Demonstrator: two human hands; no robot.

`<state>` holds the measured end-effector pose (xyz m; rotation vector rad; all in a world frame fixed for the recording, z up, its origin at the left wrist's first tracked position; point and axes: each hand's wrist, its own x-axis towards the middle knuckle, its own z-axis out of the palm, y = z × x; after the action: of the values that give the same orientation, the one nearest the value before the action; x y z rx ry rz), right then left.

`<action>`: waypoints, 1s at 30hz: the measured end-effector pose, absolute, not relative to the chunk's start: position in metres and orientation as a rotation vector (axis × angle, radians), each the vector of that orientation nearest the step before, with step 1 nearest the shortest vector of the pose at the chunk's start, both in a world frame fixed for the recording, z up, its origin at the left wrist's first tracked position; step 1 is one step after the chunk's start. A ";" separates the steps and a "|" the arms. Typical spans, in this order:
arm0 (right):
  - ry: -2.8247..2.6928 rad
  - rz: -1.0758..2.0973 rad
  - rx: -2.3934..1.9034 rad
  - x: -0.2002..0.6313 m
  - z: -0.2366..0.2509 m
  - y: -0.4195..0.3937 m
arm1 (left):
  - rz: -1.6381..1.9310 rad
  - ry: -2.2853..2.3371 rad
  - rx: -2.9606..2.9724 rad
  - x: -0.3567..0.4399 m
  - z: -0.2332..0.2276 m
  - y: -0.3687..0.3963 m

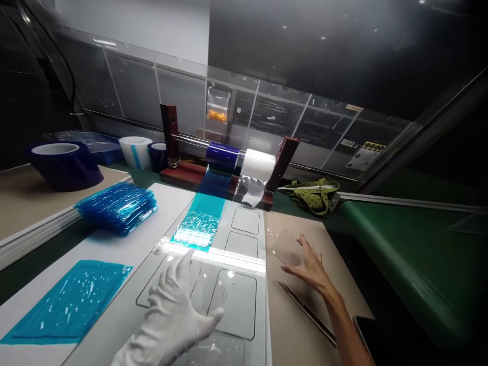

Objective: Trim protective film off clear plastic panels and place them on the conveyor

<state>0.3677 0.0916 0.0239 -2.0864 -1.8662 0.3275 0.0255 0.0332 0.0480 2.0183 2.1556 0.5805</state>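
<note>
Here, at the far left, a wide roll of blue tape [64,163] sits on a stack of boards, with a heap of blue film pieces [117,207] nearer the middle and a flat blue film sheet [68,300] lying on the white mat in front. The left hand [173,310], in a white glove, hovers open with fingers spread over the white template board [244,284], gripping nothing. Behind it, a strip of blue film [200,221] runs down onto the board from the roll holder [224,157]. To the right, the bare right hand [310,267] lies open, its fingertips touching a clear thin plate [286,246] on the brown board; a slim metal tool [305,310] lies just beside the wrist. As I judge it, bare fingers could smudge the clear plate, and a sliding push could scratch it against the board or knock it onto the tool.
</note>
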 end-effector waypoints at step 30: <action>-1.527 1.134 -1.550 0.200 0.099 -0.139 | 0.756 1.111 2.204 0.002 0.041 -0.055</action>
<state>0.1998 -0.1394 0.0988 -1.5500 -1.5267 1.1345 0.0017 -0.0551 0.0408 2.2042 1.1113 0.7561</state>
